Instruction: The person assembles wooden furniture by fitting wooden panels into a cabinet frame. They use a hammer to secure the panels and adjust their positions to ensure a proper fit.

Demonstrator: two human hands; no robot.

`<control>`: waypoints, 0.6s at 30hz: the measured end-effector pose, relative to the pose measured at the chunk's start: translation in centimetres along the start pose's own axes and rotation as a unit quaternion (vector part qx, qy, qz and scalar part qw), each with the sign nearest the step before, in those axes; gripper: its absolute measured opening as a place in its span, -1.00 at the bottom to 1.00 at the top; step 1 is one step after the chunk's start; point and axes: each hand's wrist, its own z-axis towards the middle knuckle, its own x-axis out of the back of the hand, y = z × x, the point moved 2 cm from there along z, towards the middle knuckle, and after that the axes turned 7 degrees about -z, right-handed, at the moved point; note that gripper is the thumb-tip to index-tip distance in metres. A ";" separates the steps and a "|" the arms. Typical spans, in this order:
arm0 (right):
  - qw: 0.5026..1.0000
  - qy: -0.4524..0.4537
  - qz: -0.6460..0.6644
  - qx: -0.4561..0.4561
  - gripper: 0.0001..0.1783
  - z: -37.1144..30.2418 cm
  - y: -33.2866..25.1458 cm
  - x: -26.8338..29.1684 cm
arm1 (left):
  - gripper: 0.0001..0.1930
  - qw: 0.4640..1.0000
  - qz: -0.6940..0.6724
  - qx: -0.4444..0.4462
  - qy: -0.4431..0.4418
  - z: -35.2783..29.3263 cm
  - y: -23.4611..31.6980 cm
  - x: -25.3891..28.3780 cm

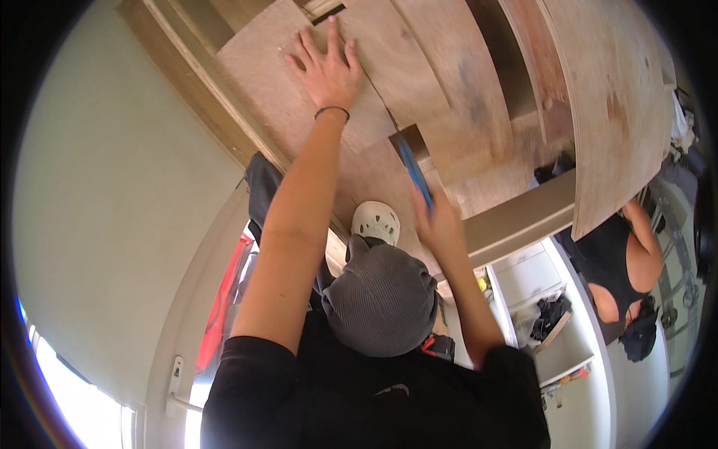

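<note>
Fingers spread, my left hand (329,71) presses flat on a plywood board (277,82), with a dark band round the wrist. My right hand (441,221), a little blurred, is wrapped round the near end of what looks like a hand saw (413,166) with a narrow blue blade. The far end of the blade meets a dark line running along the board's edge, beside a rectangular gap (410,141). My white clog with holes (375,222) rests on the board's near part, below my bent knee in grey ribbed trousers (380,299).
More plywood sheets (449,82) lie to the right, and a large curved-looking panel (613,105) stands beyond them. A person in black (617,262) is at the far right. White shelves (553,322) hold dark items. A door handle (176,382) is at lower left.
</note>
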 end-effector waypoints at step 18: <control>0.996 0.033 0.072 0.039 -0.43 4.7 0.3 -3.5 | -0.42 0.992 0.115 -0.049 -0.010 0.0 0.8 1.4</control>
